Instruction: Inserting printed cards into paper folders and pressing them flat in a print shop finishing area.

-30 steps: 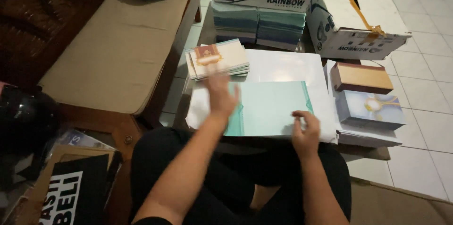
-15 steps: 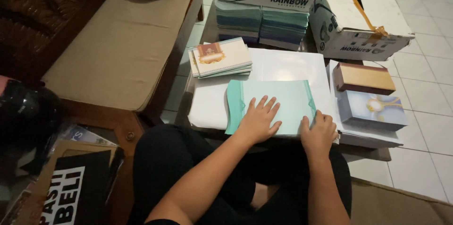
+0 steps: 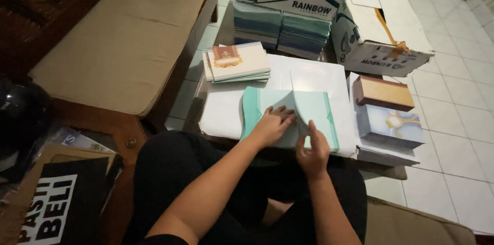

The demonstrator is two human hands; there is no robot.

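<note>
A stack of pale teal paper sheets point(image 3: 316, 109) lies on white sheets point(image 3: 309, 73) covering a low table. My left hand point(image 3: 271, 125) rests flat on the near middle of the teal stack, fingers spread. My right hand point(image 3: 313, 147) pinches the top teal sheet near its front edge and lifts it, so the sheet arches up into a fold between the two hands.
A pile of cream cards point(image 3: 237, 62) with an ornate print sits at the table's left. Teal paper bundles point(image 3: 280, 29) and two white cardboard boxes point(image 3: 381, 44) stand behind. A brown box point(image 3: 383, 93) and printed cards point(image 3: 391, 124) lie right. A cushioned bench point(image 3: 123, 44) stands left.
My left hand came back from the far left of the teal stack to its near middle. My right hand went from lying flat to pinching and raising the top sheet.
</note>
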